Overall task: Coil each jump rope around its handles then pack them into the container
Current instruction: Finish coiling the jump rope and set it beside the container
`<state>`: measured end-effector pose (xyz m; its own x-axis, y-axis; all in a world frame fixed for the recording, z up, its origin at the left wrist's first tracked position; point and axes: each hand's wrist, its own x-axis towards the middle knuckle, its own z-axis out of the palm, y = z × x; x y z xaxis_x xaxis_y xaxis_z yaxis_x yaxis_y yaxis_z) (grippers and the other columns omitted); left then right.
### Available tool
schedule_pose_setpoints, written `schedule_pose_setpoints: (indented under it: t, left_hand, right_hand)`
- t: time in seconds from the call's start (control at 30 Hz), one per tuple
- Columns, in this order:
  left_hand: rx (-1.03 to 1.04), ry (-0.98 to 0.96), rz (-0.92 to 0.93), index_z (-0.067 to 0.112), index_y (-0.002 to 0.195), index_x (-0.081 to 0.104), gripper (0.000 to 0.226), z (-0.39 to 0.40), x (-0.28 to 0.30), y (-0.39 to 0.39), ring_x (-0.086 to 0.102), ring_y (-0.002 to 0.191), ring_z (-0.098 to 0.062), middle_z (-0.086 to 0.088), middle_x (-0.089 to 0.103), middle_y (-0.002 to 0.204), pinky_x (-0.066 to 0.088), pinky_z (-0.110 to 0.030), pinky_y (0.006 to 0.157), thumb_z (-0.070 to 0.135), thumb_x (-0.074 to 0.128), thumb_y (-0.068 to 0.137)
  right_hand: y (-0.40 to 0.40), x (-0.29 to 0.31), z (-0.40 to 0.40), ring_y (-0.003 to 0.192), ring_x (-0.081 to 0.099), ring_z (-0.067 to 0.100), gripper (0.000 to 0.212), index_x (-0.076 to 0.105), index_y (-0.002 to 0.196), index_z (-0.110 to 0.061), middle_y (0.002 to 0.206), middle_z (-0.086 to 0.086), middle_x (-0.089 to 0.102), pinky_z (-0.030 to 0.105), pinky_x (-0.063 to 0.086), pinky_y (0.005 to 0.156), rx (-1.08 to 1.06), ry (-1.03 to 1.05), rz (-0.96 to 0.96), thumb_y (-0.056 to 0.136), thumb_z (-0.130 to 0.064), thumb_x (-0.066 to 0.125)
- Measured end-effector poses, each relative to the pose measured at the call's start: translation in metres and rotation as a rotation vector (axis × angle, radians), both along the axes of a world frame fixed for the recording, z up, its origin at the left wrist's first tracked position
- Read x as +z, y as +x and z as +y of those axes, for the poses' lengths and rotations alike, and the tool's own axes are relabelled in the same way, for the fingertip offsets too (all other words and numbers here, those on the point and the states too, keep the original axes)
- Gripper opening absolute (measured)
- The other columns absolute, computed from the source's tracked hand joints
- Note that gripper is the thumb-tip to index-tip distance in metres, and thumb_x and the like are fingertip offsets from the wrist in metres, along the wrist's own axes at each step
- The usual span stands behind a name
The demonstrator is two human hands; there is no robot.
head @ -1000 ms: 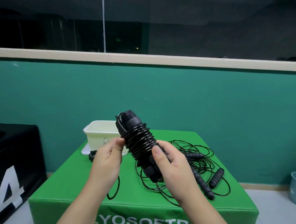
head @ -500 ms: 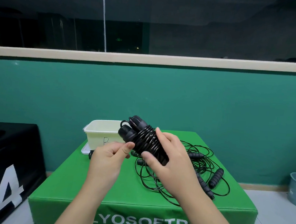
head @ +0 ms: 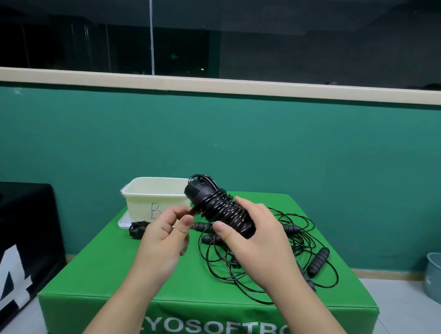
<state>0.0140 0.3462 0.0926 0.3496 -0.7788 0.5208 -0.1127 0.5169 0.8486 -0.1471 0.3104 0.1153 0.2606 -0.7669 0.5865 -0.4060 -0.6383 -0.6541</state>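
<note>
Head view showed a cream container (head: 157, 197) with a handwritten "B" on its front wall, sitting at the far left corner of the green padded bench (head: 133, 278), left of centre in the frame. Its inside was hidden from this angle, so I could not tell what, if anything, lay in it. It seemed to rest on a flat white lid (head: 123, 221), and just beside that, on the bench, sat a small coiled black bundle (head: 137, 229).

Held up in the middle of the frame, just right of the container's rim, was the coiled jump rope (head: 217, 209), its cord wound tightly round both handles and tilted with the upper end toward the container. The right hand (head: 255, 243) gripped its lower end, thumb in front and fingers curled over the top. The left hand (head: 166, 234) was just beside it, thumb and fingers pinching the loose cord end that stuck out from the coil.

Behind and to the right of the hands, a tangle of loose jump ropes (head: 294, 253) sprawled across the bench, reaching close to its right edge. Bare green surface lay on the near left of the bench. A blue bin (head: 440, 278) stood on the floor at the right edge of the frame.
</note>
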Motion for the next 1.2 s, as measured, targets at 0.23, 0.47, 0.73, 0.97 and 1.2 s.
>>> schedule_pose_setpoints:
  t: [0.23, 0.47, 0.73, 0.97, 1.2]
  left_hand:
    - [-0.129, -0.017, 0.06, 0.028, 0.087, 0.065, 0.078, -0.008, 0.002, 0.001, 0.024, 0.034, -0.001, 0.002, 0.038, 0.041, 0.02, -0.011, 0.035, 0.087, 0.066, 0.036]
    - [0.102, 0.098, 0.07, 0.025, 0.045, 0.053, 0.056, -0.002, 0.008, -0.011, 0.018, 0.042, -0.01, 0.002, 0.023, 0.05, 0.012, -0.021, 0.042, 0.078, 0.054, 0.064]
    - [0.185, 0.155, -0.037, 0.018, 0.053, 0.039, 0.061, -0.002, 0.009, -0.011, 0.02, 0.044, -0.014, 0.001, 0.026, 0.047, 0.012, -0.03, 0.05, 0.073, 0.054, 0.074]
    - [0.161, 0.188, -0.373, 0.017, 0.071, 0.065, 0.029, 0.003, 0.003, -0.019, 0.037, 0.039, -0.002, 0.004, 0.051, 0.043, 0.029, -0.019, 0.045, 0.023, 0.05, 0.095]
    - [0.036, 0.21, -0.216, 0.012, 0.083, 0.064, 0.021, 0.004, 0.002, -0.022, 0.049, 0.048, -0.011, -0.001, 0.058, 0.058, 0.042, -0.022, 0.046, 0.011, 0.048, 0.096]
  right_hand:
    - [-0.003, 0.001, 0.003, 0.077, 0.064, 0.022, 0.041, 0.068, 0.097, -0.028, 0.087, 0.008, 0.069, 0.041, 0.052, 0.07, 0.386, 0.195, -0.175, 0.072, -0.059, 0.059]
    - [0.01, -0.006, 0.0, 0.109, 0.053, 0.002, 0.049, 0.053, 0.129, -0.037, 0.119, -0.014, 0.056, 0.02, 0.043, 0.097, 0.116, -0.152, -0.146, 0.081, -0.047, 0.059]
    - [0.023, -0.011, -0.003, 0.112, 0.056, 0.023, 0.065, 0.054, 0.129, -0.032, 0.131, 0.0, 0.054, 0.041, 0.052, 0.084, -0.095, -0.603, 0.196, 0.068, -0.035, 0.077]
    - [0.013, -0.007, -0.017, 0.133, 0.035, 0.017, 0.099, 0.014, 0.152, -0.022, 0.149, -0.007, 0.034, 0.037, 0.037, 0.105, -0.167, -0.268, 0.438, 0.076, -0.052, 0.07]
    - [-0.002, -0.012, -0.023, 0.111, 0.055, 0.003, 0.085, 0.042, 0.138, -0.028, 0.119, -0.016, 0.06, 0.024, 0.044, 0.096, 0.032, 0.11, 0.126, 0.065, -0.048, 0.08]
